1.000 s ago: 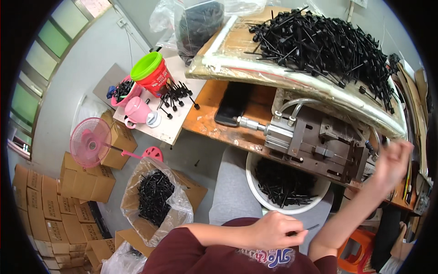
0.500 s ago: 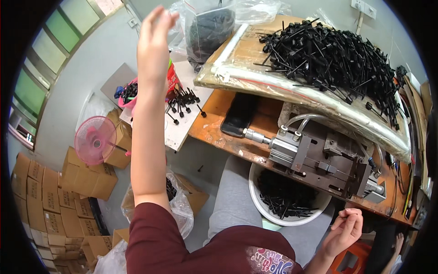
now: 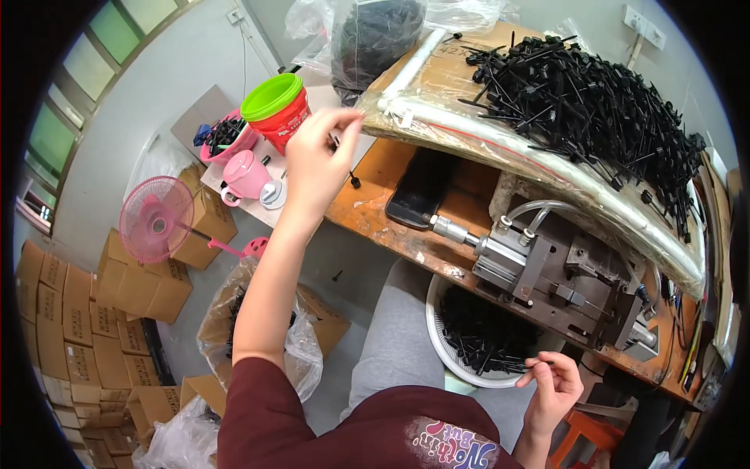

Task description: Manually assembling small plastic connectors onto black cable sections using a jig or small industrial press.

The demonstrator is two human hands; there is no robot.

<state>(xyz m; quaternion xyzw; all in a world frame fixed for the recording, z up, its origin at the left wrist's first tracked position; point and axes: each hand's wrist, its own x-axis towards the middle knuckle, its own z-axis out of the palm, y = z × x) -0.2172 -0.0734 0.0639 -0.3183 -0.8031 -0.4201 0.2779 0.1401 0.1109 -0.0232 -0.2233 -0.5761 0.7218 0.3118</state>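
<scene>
My left hand (image 3: 319, 160) is slightly blurred over the white table's edge, fingers curved and thumb apart. Small black stemmed parts show in the gap and beside it, one black part (image 3: 355, 181) lying near my wrist. Just behind that hand stands a red bucket with a green rim (image 3: 273, 98). My right hand (image 3: 555, 387) is low at the right, thumb and fingertips pinched together by the rim of a white basket (image 3: 437, 344); whatever they hold is too small to make out. Black stemmed parts (image 3: 488, 332) fill the basket, which sits between my legs.
A metal clamping fixture with an air cylinder (image 3: 508, 262) is on the wooden bench, near a black phone (image 3: 418, 187). Above it, a large heap of black parts (image 3: 594, 117) covers a plastic-wrapped board. Left are a pink cup (image 3: 246, 176), a pink fan (image 3: 156, 219) and cardboard boxes (image 3: 78, 313).
My left hand has come down and right from its raised position, uncovering the red bucket and pink cup. My right hand has moved left to the basket's rim. The view has shifted slightly.
</scene>
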